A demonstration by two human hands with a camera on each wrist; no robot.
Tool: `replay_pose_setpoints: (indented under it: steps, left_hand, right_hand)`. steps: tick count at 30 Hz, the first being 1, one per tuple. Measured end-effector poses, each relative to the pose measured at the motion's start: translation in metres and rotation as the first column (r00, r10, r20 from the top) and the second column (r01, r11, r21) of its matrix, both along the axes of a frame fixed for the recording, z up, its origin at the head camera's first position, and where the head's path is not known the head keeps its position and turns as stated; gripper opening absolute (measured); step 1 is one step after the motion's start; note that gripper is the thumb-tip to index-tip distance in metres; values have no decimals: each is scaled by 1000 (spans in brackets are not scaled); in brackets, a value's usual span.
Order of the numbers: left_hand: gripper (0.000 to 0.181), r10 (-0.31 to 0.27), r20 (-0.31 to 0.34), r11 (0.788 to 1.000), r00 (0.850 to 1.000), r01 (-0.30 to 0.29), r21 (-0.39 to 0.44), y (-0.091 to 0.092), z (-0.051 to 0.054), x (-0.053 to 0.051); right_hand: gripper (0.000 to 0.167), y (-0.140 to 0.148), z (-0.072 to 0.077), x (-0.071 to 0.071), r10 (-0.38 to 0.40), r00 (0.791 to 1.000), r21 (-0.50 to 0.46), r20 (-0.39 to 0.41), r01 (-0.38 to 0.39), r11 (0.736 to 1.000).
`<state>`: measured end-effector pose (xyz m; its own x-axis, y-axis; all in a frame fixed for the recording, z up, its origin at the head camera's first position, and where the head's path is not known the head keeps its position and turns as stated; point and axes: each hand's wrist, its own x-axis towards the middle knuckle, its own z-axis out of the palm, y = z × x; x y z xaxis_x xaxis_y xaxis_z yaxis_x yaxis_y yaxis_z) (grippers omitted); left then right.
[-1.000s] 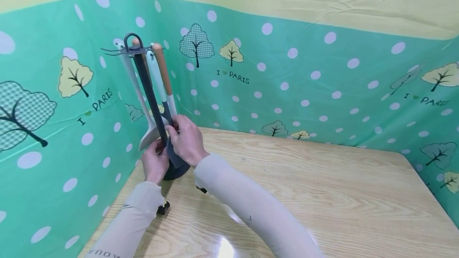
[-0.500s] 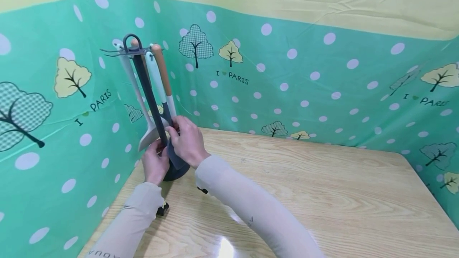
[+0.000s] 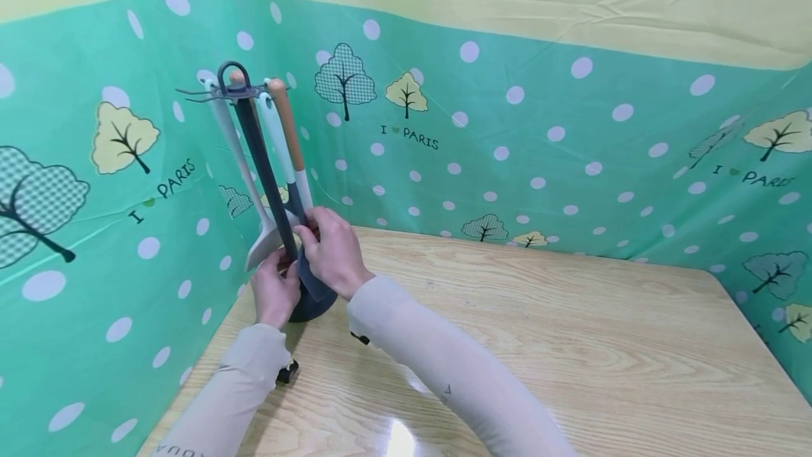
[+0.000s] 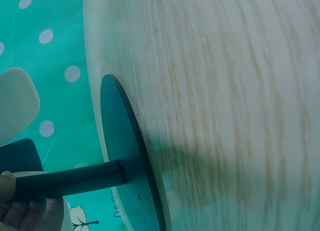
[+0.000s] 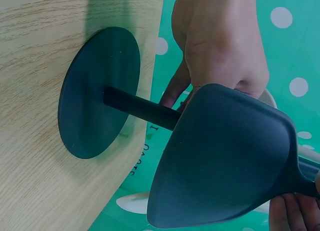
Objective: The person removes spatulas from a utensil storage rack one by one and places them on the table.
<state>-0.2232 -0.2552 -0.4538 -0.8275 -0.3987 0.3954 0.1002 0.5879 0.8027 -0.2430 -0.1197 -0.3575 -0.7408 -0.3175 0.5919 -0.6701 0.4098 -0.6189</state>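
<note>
Gripping the upright pole (image 3: 265, 168) in the left hand (image 3: 275, 291), pinching 1 blade-down spatula (image 5: 227, 158) alongside it in the nearer right hand (image 3: 336, 249).

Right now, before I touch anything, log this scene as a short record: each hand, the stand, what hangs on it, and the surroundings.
Left hand: grips the black pole low down
Right hand: holds the dark turner at its neck
Stand base: round base, dark, on the wood-grain table
Other hanging utensils: a pale utensil left of the pole in the head view; a brown handle to its right
Backdrop: green dotted cloth with tree prints
</note>
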Motion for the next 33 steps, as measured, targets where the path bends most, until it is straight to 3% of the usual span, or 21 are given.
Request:
replay_pose_setpoints:
  steps: [20,33]
  left_hand:
    - [21,-5,5,1000,1000,5,2,5,1,6]
    - [19,-11,-3,1000,1000,11,13,10,1,10]
  right_hand:
    - [18,8,-2,5,73,997,-75,20,-72,995]
    - [15,15,-3,6,75,996,-82,-40,-78,994]
